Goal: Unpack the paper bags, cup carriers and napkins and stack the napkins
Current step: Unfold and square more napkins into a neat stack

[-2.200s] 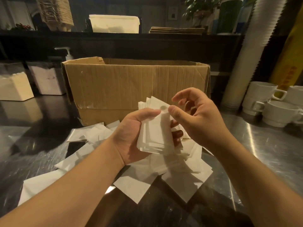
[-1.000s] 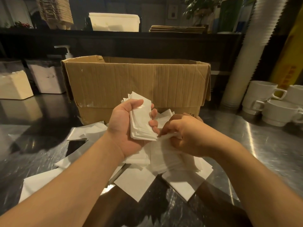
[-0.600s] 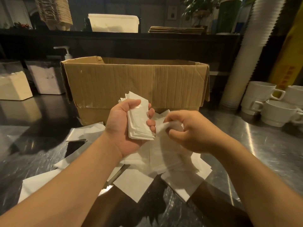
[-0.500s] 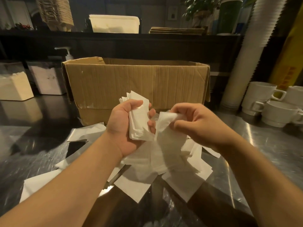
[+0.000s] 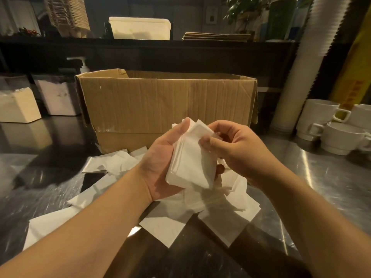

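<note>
At centre frame, the left hand [image 5: 160,163] is cupping a stack [image 5: 190,157] of white napkins, its thumb lying up the stack's left edge and its fingertips showing under the lower right corner. The right hand [image 5: 236,149] is curling over the stack's upper right, thumb pressing on the top napkin and fingers bending behind the far edge, so both hands are grasping the stack just above the counter [image 5: 331,187]. Below the hands, loose napkins [image 5: 226,215] are lying scattered and overlapping on the shiny metal, spreading toward the lower left. Behind them, a brown box [image 5: 160,103] is standing open at mid frame. At the right edge, white mugs [image 5: 337,137] are sitting beside a tall column of cups [image 5: 301,67]. At upper left, cup carriers [image 5: 66,15] are sitting stacked on a dark shelf, with paper bags [image 5: 216,36] lying flat further right.
</note>
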A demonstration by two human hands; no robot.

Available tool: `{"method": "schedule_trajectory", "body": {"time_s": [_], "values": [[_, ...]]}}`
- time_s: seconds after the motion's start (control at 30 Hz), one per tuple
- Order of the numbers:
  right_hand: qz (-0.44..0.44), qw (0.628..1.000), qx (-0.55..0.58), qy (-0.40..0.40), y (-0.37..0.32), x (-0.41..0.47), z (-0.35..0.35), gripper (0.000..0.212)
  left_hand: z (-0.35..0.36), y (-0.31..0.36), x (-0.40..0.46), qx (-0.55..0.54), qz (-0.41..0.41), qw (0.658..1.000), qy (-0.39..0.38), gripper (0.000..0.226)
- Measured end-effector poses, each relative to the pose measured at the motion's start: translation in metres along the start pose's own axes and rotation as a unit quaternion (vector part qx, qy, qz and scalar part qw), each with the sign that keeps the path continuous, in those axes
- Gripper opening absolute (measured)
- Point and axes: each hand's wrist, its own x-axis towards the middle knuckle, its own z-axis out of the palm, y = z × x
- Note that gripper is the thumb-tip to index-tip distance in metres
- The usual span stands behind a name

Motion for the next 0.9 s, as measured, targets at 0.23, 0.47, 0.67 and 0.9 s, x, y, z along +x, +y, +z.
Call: {"method": "schedule_trajectory", "body": {"time_s": [0.23,0.47,0.67,0.9], "values": [[-0.096,0.984,-0.144,0.039,0.003,0.0,0.007,0.027,-0.002,-0.001,-0.001,0.024,-0.002,0.999,0.027,0.073],[-0.091,0.989,-0.11,0.032,0.004,0.0,0.006,0.022,-0.003,0.0,-0.001,0.032,-0.021,0.999,0.035,0.074],[-0.041,0.99,-0.119,0.064,0.002,0.004,-0.006,0.019,0.001,0.006,-0.005,-0.05,0.006,0.998,0.045,0.051],[0.012,0.883,-0.448,-0.14,-0.002,-0.002,-0.003,0.024,0.003,0.013,-0.006,-0.122,0.083,0.982,0.115,0.042]]}}
